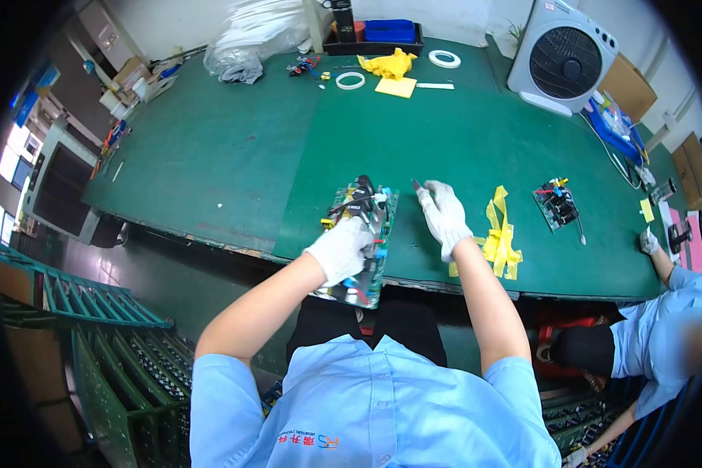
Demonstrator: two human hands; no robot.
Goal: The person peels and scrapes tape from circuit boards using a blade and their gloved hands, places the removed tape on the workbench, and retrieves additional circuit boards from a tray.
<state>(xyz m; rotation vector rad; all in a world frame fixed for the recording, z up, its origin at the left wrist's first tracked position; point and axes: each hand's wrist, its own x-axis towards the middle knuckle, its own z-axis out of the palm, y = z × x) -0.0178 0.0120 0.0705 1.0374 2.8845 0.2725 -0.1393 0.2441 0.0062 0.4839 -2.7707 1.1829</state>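
Partly, the board (381, 234) was covered by the fingers (359, 228) of the left hand (341, 249), near the right hand (445, 218); whether either set was clamped could not be told.

Your green table (210, 156), in two shades
Before you, a large circuit board (388, 218) juts past the front edge; to its right lie yellow strips (502, 249), then a smaller circuit board (555, 207). Toward the back you have two white tape rolls (350, 87), a yellow pad (395, 87), crumpled yellow material (392, 65) and a black tray (373, 48), with a grey fan (565, 66) standing at the right.
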